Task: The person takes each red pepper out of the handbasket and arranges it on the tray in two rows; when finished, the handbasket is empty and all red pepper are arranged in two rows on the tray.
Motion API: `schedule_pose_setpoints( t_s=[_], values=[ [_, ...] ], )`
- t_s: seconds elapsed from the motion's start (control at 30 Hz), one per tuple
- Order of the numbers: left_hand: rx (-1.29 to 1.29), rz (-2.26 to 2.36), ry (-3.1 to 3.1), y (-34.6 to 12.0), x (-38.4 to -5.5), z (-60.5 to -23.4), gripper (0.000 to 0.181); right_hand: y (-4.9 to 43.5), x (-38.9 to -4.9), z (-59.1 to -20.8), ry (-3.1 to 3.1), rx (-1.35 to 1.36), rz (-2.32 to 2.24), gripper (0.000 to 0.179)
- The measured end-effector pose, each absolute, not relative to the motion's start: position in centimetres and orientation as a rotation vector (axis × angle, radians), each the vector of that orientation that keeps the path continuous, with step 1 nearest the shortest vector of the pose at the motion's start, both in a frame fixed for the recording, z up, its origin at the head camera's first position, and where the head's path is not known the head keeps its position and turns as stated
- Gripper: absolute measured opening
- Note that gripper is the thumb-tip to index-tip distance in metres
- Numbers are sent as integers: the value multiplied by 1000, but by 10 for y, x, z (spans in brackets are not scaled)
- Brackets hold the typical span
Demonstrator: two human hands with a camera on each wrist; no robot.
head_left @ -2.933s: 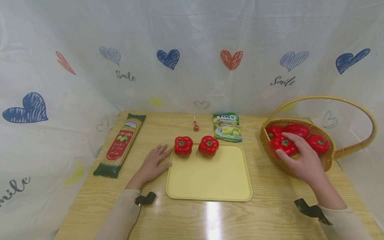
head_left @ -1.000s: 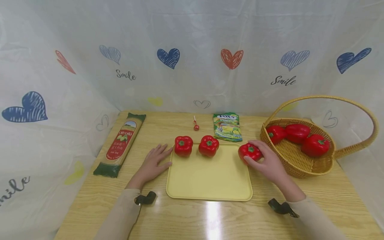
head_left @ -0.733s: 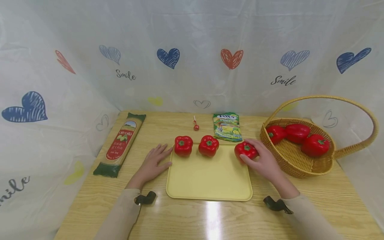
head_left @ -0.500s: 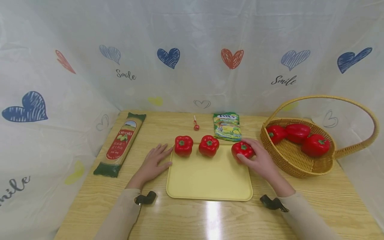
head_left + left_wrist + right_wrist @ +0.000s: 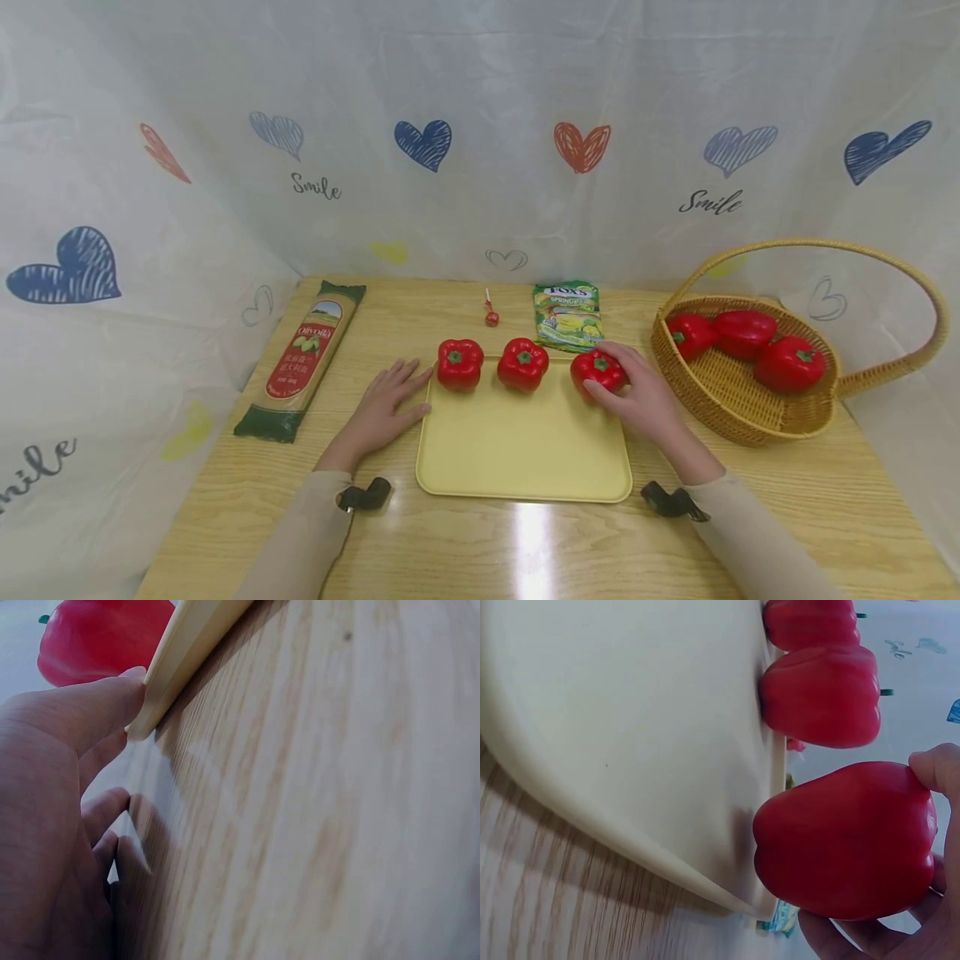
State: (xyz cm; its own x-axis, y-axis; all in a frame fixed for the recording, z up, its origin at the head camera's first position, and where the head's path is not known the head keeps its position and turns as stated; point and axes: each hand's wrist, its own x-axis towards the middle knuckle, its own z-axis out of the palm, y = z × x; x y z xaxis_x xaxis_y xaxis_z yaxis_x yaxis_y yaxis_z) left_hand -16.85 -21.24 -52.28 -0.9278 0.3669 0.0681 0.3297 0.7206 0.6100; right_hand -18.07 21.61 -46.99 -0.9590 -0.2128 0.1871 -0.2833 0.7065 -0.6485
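Observation:
My right hand grips a red bell pepper by its stem end, thumb on one side and fingers on the other. That pepper is over the far right corner of a yellow tray, close above its surface in the right wrist view. Two more red bell peppers, one at the far left corner and one beside it, stand upright along the tray's far edge. My left hand lies at the tray's left side with fingers extended, its thumb and index fingertips right at the rim.
To the right stands a wicker basket with a tall handle, holding several red peppers. A green candy bag and a lollipop lie behind the tray. A pasta packet lies at the left.
My right hand has taken a bell pepper out of the basket and carried it left over the tray's far right corner. My left hand has stayed at the tray's left side.

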Motion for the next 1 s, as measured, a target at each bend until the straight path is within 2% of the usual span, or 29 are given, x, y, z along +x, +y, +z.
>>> schedule_pose_setpoints(
  t_s=[1.0],
  values=[
    [591,1000,2861,-213,-169,-523,63,206,-190,-475,-2858,365,1168,68]
  ],
)
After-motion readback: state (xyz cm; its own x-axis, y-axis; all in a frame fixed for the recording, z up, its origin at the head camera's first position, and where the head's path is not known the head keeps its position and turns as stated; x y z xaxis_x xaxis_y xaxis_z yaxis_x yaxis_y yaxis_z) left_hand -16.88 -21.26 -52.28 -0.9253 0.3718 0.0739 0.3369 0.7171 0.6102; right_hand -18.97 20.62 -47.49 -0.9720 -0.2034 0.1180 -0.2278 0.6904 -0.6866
